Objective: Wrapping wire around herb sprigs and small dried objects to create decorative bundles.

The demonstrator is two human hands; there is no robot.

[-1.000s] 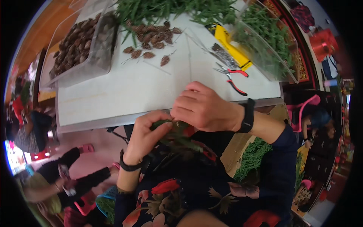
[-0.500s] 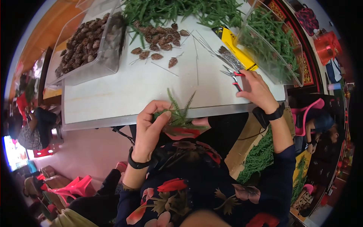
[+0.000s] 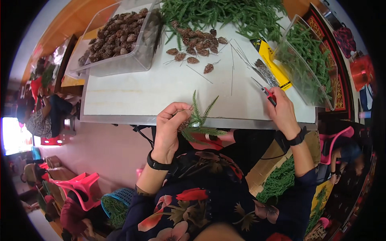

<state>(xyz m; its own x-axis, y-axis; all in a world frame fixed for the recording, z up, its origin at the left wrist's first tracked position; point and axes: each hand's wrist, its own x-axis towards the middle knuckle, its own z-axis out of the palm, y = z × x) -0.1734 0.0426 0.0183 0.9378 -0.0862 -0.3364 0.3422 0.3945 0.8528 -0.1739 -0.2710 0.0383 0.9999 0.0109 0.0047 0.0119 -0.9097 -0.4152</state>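
Observation:
In my left hand (image 3: 171,122), at the table's near edge, a green artificial pine sprig (image 3: 199,117) is pinched between thumb and fingers. Part of a brown pine cone (image 3: 183,126) shows beside the thumb, at the base of the sprig. My right hand (image 3: 282,111) is closed around long-nosed pliers (image 3: 269,96) with red and black handles, their jaws together and pointing to the far left. Beyond the hands, loose pine cones (image 3: 193,60) with thin wires lie on the white table (image 3: 132,96).
A clear bin (image 3: 116,71) of pine cones stands at the far left. Green sprigs (image 3: 225,18) heap along the back, and another clear bin (image 3: 299,86) holds more at right. A yellow packet (image 3: 277,72) lies beside loose wires (image 3: 232,68). A cardboard box (image 3: 257,176) of greenery sits below.
The pliers' jaws have closed, and my right hand now wraps their handles more fully. My left hand still holds the sprig. The whole view has shifted, with the table appearing further right.

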